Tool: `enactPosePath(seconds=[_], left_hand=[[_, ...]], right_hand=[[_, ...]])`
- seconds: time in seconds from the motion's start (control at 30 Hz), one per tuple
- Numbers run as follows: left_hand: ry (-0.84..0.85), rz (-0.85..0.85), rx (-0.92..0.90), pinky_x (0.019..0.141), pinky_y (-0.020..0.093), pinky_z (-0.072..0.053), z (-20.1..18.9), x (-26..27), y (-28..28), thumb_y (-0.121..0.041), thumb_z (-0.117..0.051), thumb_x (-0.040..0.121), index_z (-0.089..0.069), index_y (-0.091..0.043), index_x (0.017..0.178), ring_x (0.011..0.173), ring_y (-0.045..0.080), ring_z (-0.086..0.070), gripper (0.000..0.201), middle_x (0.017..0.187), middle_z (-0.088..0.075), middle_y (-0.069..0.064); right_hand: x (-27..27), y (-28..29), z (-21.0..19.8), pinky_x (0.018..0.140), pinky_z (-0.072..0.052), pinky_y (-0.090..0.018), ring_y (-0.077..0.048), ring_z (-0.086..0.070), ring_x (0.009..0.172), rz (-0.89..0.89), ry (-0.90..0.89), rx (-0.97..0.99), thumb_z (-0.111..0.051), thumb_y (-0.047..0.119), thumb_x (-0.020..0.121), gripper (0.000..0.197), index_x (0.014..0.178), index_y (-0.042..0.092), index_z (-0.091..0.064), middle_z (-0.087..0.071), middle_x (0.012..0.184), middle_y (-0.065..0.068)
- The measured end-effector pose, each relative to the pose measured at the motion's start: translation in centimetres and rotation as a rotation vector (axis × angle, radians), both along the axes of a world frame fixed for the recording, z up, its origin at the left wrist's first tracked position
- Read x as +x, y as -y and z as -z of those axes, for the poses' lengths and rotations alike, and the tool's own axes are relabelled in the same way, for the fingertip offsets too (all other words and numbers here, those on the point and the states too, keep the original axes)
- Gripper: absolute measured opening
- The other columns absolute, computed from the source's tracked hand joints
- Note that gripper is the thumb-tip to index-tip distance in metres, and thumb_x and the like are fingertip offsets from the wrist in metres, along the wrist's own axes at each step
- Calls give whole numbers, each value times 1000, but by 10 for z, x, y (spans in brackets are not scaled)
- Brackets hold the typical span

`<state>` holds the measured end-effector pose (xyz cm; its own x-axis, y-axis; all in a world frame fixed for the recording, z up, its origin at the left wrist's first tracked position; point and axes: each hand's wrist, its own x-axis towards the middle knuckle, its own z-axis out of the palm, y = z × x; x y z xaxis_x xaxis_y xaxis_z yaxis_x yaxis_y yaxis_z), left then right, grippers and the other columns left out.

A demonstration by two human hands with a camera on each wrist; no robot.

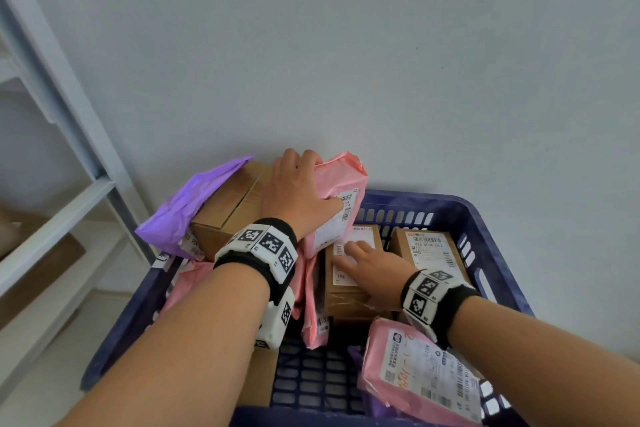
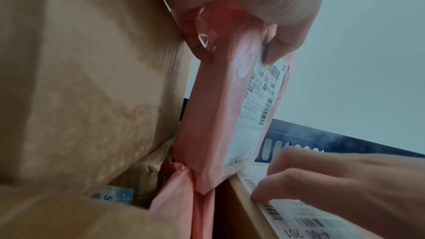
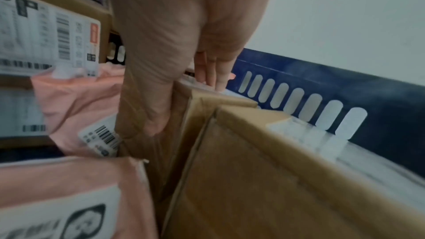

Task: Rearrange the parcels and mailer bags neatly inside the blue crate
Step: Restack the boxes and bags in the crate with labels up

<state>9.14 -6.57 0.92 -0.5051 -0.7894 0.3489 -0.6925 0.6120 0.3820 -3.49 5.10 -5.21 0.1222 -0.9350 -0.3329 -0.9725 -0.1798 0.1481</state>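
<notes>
The blue crate (image 1: 450, 204) holds several parcels. My left hand (image 1: 311, 180) grips the top of a pink mailer bag (image 1: 341, 184) that stands upright above the crate's back left, thumb on its label; the left wrist view shows the same pink mailer bag (image 2: 218, 106) pinched beside a large cardboard box (image 2: 80, 79). My right hand (image 1: 367, 263) lies over a labelled middle cardboard box (image 1: 346, 298), fingers curled at its edge. In the right wrist view the thumb runs down this box's (image 3: 207, 115) side.
A purple mailer (image 1: 187, 208) and the large cardboard box (image 1: 232, 204) are piled high at the crate's back left. Another labelled box (image 1: 429, 250) stands at the back right, a pink mailer (image 1: 415, 371) at the front right. A white shelf frame (image 1: 52, 149) stands left.
</notes>
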Motion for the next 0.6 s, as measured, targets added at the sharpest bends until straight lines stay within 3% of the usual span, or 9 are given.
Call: enactPosePath(seconds=[0.07, 0.13, 0.23, 0.33, 0.43, 0.53, 0.6], left_hand=[[11, 0, -5, 76, 27, -34, 1, -2, 0, -44, -70, 70, -47, -24, 117, 102, 19, -45, 56, 111, -44, 0], [10, 1, -1, 76, 28, -35, 2, -3, 0, -43, -70, 70, -48, -23, 117, 103, 20, -45, 55, 111, -45, 1], [-1, 7, 25, 78, 29, -37, 3, -5, 2, -42, -70, 71, -48, -23, 116, 105, 20, -45, 54, 112, -44, 1], [-3, 12, 17, 77, 29, -35, 3, -4, 2, -41, -70, 71, -49, -22, 117, 104, 21, -45, 54, 111, -45, 2], [4, 10, -1, 76, 28, -34, 4, -4, 2, -42, -70, 71, -49, -22, 117, 103, 20, -45, 55, 111, -45, 1], [6, 12, -3, 76, 28, -33, 4, -4, 1, -43, -70, 71, -48, -23, 117, 102, 19, -45, 55, 111, -45, 1], [4, 14, -3, 76, 28, -33, 4, -4, 1, -42, -70, 71, -48, -22, 118, 102, 19, -45, 55, 111, -46, 1]], right_hand=[[2, -2, -7, 83, -51, -37, -24, -48, 113, -82, -40, -24, -70, 37, 79, 69, 135, 15, -36, -43, 128, -8], [10, -8, -15, 72, -51, -35, -24, -57, 91, -188, 15, -74, -58, 43, 86, 41, 116, 15, -53, -58, 106, -6], [28, -20, -2, 64, -50, -30, -24, -59, 73, -144, 58, 128, -58, 44, 86, 31, 91, 14, -64, -63, 81, -4], [37, -24, 20, 79, -55, -37, -29, -65, 92, -37, -62, 351, -70, 49, 77, 46, 108, 15, -65, -67, 101, -7], [39, -25, 32, 93, -48, -41, -32, -55, 115, -58, -189, 561, -76, 48, 74, 64, 126, 16, -58, -60, 123, -8], [39, -28, 35, 91, -47, -44, -34, -46, 120, -145, -176, 707, -79, 45, 70, 63, 123, 16, -63, -59, 124, -7], [36, -31, 34, 89, -48, -39, -32, -54, 113, -139, -75, 731, -78, 45, 72, 50, 112, 16, -71, -66, 114, -5]])
